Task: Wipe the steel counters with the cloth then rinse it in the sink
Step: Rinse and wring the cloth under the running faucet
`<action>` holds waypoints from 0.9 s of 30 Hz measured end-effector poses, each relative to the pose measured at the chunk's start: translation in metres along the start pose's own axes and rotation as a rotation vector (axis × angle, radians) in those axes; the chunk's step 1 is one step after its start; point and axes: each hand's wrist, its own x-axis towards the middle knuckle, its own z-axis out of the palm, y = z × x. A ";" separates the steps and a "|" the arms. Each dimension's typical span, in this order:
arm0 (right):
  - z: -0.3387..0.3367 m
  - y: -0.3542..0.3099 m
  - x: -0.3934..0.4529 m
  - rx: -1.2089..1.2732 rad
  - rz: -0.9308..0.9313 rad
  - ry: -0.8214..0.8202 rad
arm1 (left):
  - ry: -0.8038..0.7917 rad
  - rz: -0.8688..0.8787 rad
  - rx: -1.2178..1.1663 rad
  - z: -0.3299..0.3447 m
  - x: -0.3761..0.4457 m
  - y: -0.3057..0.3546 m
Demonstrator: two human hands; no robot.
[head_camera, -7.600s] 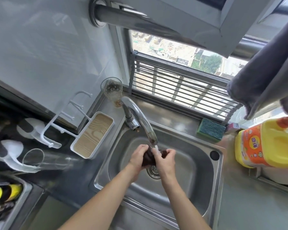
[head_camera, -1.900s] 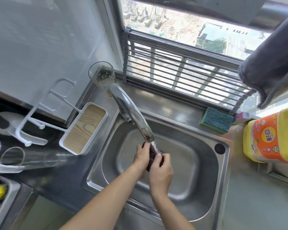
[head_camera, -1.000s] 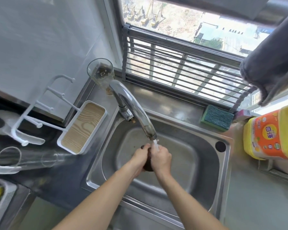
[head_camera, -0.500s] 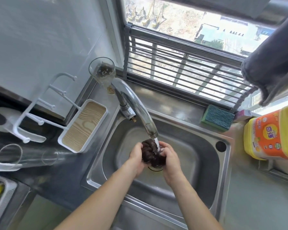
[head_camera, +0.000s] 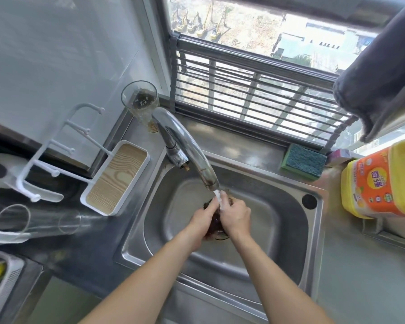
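**Dark cloth under the tap: rinse it through**

Dark and bunched, the cloth (head_camera: pixel 214 222) sits between your palms, directly under the stream from the faucet (head_camera: pixel 189 150) and above the drain of the sink (head_camera: pixel 313 232). Your left hand (head_camera: pixel 202 220) and right hand (head_camera: pixel 235 215) are both curled around it, squeezing from either side, with the water landing on your right fingers. From the look of it, wiping is done and you are in the rinse. Open the wad a little so water reaches the inner folds, turn it, then wring it low in the basin so spray stays off the counter. Keep your knuckles clear of the spout.

Steel runs all around the basin. A green sponge (head_camera: pixel 303 164) lies on the back ledge below the barred window. A yellow detergent jug (head_camera: pixel 381 181) stands to the right, a glass tumbler (head_camera: pixel 140 102) behind the faucet, and a white tray with a wood-grain insert (head_camera: pixel 116 181) to the left. A grey towel (head_camera: pixel 379 76) hangs at upper right.
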 end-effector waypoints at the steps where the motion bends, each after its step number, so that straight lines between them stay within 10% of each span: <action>1: -0.001 0.002 0.006 0.004 0.054 -0.056 | -0.003 0.013 0.055 -0.003 0.001 -0.002; 7: -0.009 0.017 0.011 0.484 0.428 0.021 | 0.106 0.247 0.206 -0.013 0.011 -0.013; 14: -0.005 0.015 -0.002 1.014 0.567 -0.209 | -0.045 -0.153 -0.371 -0.018 0.001 -0.007; 27: 0.003 0.034 0.005 0.275 0.159 -0.248 | 0.120 0.047 -0.232 -0.021 0.020 -0.011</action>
